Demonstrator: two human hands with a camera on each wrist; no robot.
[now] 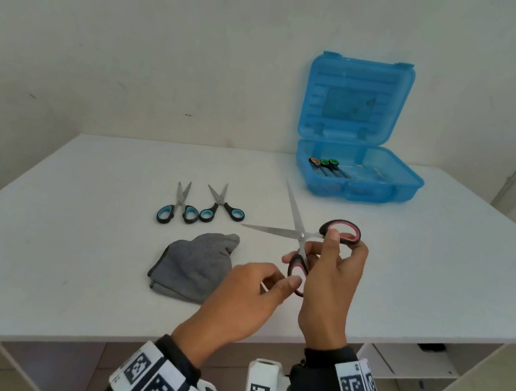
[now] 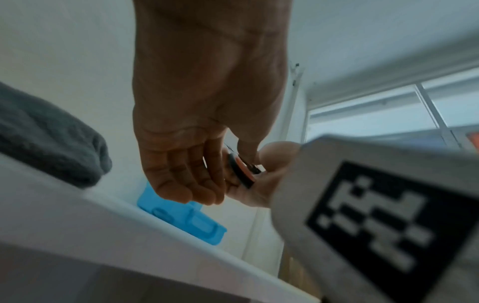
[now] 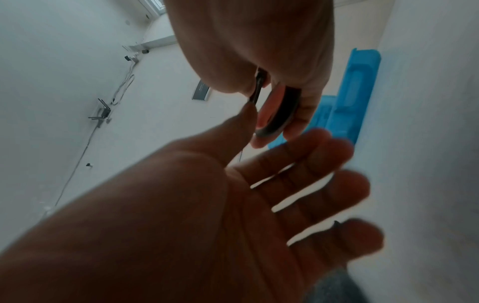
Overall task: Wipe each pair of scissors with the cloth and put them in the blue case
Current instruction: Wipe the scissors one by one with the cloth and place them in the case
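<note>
My right hand [image 1: 333,269] grips pink-and-black scissors [image 1: 301,235] by their handles above the white table, blades spread wide and pointing left and away. My left hand [image 1: 282,284] is just below, its thumb touching the lower handle loop [image 2: 241,172] while its fingers [image 3: 324,184] stay relaxed and apart. The grey cloth [image 1: 195,265] lies crumpled on the table left of my hands, untouched. Two blue-handled scissors [image 1: 176,207] [image 1: 222,208] lie beyond the cloth. The blue case [image 1: 363,189] stands open at the back right, with small orange- and green-handled scissors [image 1: 323,165] inside.
The table [image 1: 73,232] ends at a front edge close to my wrists and backs onto a wall. The case's raised lid [image 1: 354,99] leans towards that wall. A low white shelf [image 1: 409,364] sits under the table on the right.
</note>
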